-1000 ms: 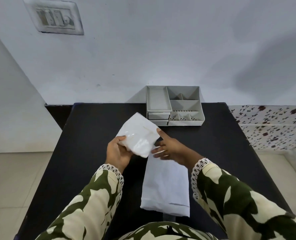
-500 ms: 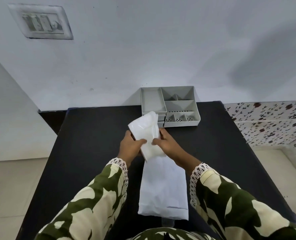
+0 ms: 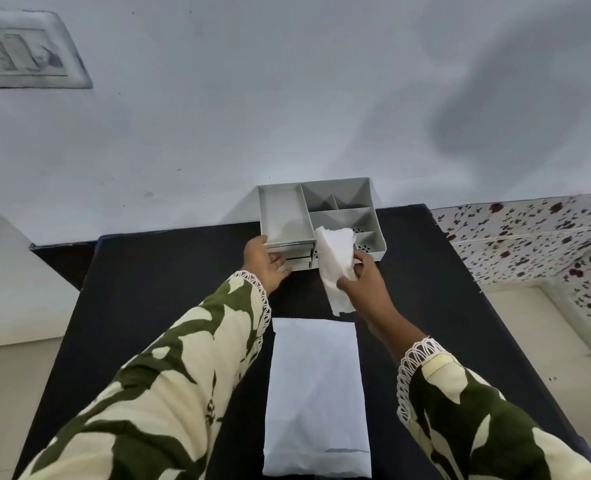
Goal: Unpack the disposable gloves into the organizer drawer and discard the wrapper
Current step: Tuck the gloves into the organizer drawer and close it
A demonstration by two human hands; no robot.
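Note:
A grey plastic organizer (image 3: pixel 283 213) with several top compartments and small front drawers stands at the far edge of the black table (image 3: pixel 141 306). My left hand (image 3: pixel 266 263) rests against the organizer's front left, fingers at the lower drawer (image 3: pixel 299 262); whether it grips the drawer is unclear. My right hand (image 3: pixel 363 282) holds a crumpled bunch of translucent white gloves (image 3: pixel 335 261) just in front of the organizer's right side. The white paper wrapper (image 3: pixel 316 396) lies flat on the table near me.
A pale wall rises right behind the organizer, with a switch plate (image 3: pixel 23 53) at the upper left. A floral-patterned surface (image 3: pixel 529 233) runs to the right of the table. Light floor shows on both sides.
Both hands moved forward from mid-table to the organizer. The left hand released the gloves and reached the drawer front; the right hand carried the gloves alone toward the organizer.

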